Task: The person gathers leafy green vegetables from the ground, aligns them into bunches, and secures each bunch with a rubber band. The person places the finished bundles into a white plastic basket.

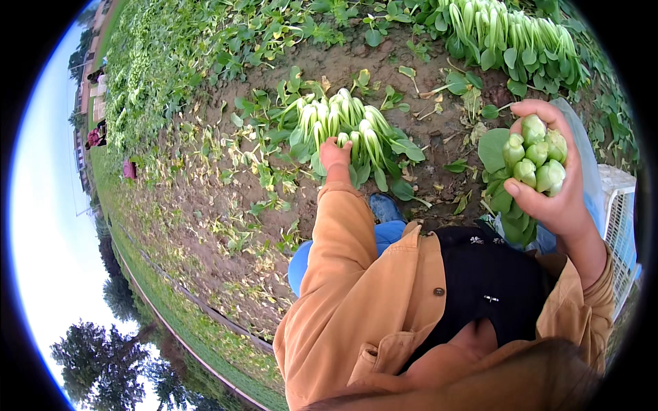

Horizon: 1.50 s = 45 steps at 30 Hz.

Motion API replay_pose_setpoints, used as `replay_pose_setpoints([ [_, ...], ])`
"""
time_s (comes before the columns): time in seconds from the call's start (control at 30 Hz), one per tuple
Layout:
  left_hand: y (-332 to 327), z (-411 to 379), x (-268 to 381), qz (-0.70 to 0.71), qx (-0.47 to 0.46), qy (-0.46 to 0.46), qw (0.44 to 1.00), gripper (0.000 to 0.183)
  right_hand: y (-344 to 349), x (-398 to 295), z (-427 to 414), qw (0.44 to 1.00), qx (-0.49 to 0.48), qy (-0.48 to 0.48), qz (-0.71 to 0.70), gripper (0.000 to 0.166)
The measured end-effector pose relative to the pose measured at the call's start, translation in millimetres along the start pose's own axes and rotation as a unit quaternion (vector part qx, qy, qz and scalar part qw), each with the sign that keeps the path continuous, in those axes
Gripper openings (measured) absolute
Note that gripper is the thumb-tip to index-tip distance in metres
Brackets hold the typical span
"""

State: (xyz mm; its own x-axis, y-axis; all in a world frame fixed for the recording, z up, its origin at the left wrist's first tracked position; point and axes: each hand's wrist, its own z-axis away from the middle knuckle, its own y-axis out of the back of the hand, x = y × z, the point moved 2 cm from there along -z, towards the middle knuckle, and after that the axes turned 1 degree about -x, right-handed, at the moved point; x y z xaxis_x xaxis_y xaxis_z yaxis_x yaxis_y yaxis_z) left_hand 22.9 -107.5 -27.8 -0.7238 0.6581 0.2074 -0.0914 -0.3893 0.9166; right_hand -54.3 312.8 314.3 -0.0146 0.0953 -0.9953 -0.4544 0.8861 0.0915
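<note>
My right hand [545, 169] grips a bunch of several bok choy [537, 154], their pale cut bases towards me and their leaves hanging below. At the near edge of a pile of bok choy [334, 115] on the soil, my left hand [336, 154] has its thumb and a finger at either side of one base. The pile's white stems lie uppermost, with green leaves spread round them. Part of the left hand's fingers is hidden by the stems.
A long row of bok choy [514, 38] lies at the upper right. Beside my right arm stand a white plastic crate [619, 205] and a translucent plastic bag [583, 138]. Loose leaves litter the soil. My boot [385, 206] is just below the pile. People are far off at the left.
</note>
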Motion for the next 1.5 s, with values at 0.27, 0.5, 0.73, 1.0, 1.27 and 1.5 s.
replay_pose_setpoints([
  [0.27,95.4,0.7,6.4,0.291,0.055,-0.077,0.952,0.059,-15.8,-14.1,8.3,0.999,-0.014,0.014,-0.038,0.069],
  [0.5,178.2,130.7,168.2,0.613,-0.173,-0.302,0.709,0.03,-32.0,-10.7,21.7,0.985,-0.068,-0.003,-0.158,0.063],
  [0.73,204.3,267.7,259.3,0.658,-0.134,-0.364,0.646,0.065,-30.4,-14.4,32.0,0.991,-0.01,0.112,-0.073,0.06],
  [1.0,205.3,287.9,265.2,0.631,-0.073,-0.413,0.653,0.045,-22.4,-19.5,44.6,0.982,0.046,0.173,-0.058,0.063],
  [1.27,203.7,290.4,271.4,0.572,-0.019,-0.457,0.681,0.052,-19.9,-10.7,38.9,0.985,0.032,0.127,-0.11,0.075],
  [1.5,189.6,288.1,272.9,0.544,0.029,-0.484,0.685,0.059,-17.6,-6.6,35.9,0.981,-0.018,0.111,-0.158,0.077],
])
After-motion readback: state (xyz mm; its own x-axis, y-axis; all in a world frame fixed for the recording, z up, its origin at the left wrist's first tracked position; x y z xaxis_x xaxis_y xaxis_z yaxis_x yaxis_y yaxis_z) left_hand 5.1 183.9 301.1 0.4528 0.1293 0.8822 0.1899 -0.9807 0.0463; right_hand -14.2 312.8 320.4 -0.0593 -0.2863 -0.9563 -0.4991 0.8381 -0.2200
